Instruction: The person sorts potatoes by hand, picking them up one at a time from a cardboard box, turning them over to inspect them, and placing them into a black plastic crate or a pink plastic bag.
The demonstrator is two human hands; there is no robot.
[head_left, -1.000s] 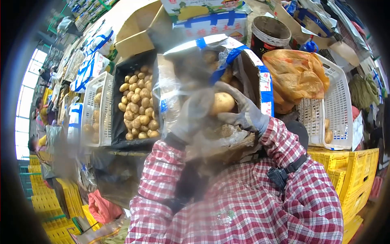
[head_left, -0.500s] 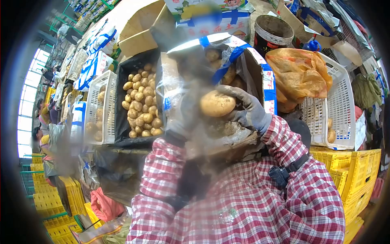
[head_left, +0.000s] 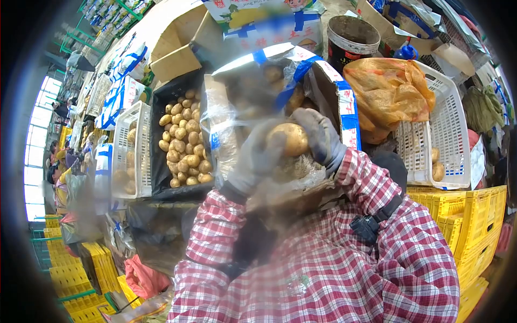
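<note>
Both my hands wear grey gloves and hold one large potato between them. My left hand cups its left side; my right hand wraps over its right side. The potato hangs just in front of a cardboard box with blue tape and a clear plastic liner that holds more potatoes. My sleeves are red-and-white plaid.
A black crate full of small potatoes stands left of the box, a white basket beside it. At right, a white basket holds an orange plastic bag and a few potatoes. Yellow crates are stacked lower right. A dark bucket stands behind.
The potato has turned between my hands and my right hand has closed further over its right side. The view has shifted slightly.
</note>
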